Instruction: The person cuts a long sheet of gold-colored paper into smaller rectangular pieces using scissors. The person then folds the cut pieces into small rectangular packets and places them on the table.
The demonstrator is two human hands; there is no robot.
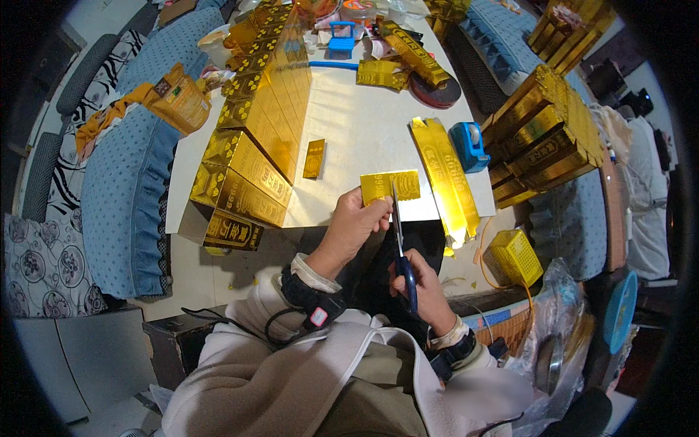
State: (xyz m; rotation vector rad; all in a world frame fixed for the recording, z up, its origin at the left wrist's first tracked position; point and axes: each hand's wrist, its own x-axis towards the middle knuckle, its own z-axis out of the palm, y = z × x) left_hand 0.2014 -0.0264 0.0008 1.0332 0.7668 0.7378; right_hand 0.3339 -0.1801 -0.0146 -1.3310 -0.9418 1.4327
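My left hand (355,218) pinches a small gold foil card piece (401,183) just above the front edge of the white table (349,125). In my right hand (423,284) is a pair of scissors with dark blue handles (405,276). Their blades point away from me and reach up to the card, near its middle; whether they have cut into it I cannot tell. Right of the card lies a flattened gold foil carton (445,185), overhanging the table's front edge. A small gold card (314,159) lies by itself to the left.
A long row of gold boxes (262,114) lines the table's left side. At the right are a blue tape dispenser (468,146) and stacked gold cartons (546,136). Farther back are a dark round tin (437,94) and a blue toy chair (341,41). A yellow basket (516,257) stands right.
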